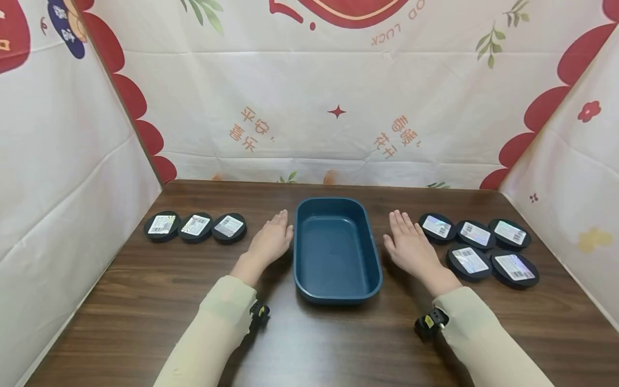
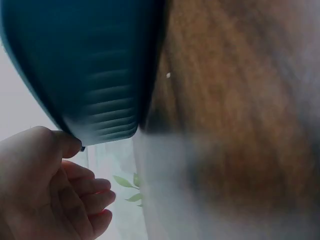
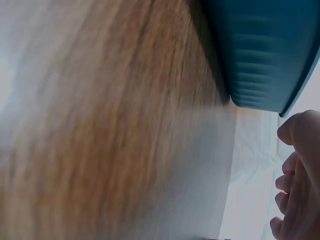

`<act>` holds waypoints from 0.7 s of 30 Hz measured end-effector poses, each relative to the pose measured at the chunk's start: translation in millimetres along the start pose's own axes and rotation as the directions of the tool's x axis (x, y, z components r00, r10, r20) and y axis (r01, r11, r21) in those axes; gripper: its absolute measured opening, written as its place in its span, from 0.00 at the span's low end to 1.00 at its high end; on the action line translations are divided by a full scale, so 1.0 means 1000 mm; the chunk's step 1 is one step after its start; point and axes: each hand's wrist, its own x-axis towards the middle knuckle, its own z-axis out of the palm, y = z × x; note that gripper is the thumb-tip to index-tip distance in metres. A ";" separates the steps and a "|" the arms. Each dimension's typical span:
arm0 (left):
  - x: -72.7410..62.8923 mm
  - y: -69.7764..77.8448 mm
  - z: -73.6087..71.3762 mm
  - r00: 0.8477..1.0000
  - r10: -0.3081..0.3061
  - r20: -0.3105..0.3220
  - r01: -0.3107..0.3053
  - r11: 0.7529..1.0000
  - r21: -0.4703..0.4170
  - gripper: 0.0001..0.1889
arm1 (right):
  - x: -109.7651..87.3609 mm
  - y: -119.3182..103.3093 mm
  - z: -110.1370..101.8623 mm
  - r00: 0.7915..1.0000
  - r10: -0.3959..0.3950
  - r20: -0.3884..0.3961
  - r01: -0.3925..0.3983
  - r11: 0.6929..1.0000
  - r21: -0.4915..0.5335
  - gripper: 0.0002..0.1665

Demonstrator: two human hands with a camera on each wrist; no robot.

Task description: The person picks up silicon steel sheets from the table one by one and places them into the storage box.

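A deep blue rectangular tray point(image 1: 338, 293) sits in the middle of the brown table, with nothing inside it. My left hand point(image 1: 268, 242) is beside the tray's left wall, palm down, its fingers extended and holding nothing. In the left wrist view, that thumb point(image 2: 67, 144) appears close to the tray's rim; whether it touches cannot be told. To the tray's right is my right hand point(image 1: 411, 246), fingers straight, also holding nothing. Its fingertips lie close to a round black disc point(image 1: 437, 228) with a silvery barcode label.
Three black labelled discs point(image 1: 195, 227) form a row at the left. Several similar discs point(image 1: 469, 262) stand in two rows at the right. A printed white cloth point(image 1: 309, 129) hangs behind the table and along both sides.
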 end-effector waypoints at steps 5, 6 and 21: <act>-0.005 0.001 -0.006 1.000 -0.019 0.012 0.020 0.998 -0.053 0.26 | -0.006 0.002 -0.002 1.000 0.009 0.006 -0.009 1.000 0.018 0.39; -0.005 0.002 -0.007 1.000 -0.026 0.016 0.027 0.998 -0.063 0.26 | -0.007 0.003 -0.003 1.000 0.008 0.009 -0.009 1.000 0.020 0.39; -0.017 0.021 -0.012 0.998 -0.061 -0.010 0.060 0.995 -0.084 0.26 | -0.026 0.013 -0.005 1.000 0.020 0.010 -0.020 1.000 0.001 0.42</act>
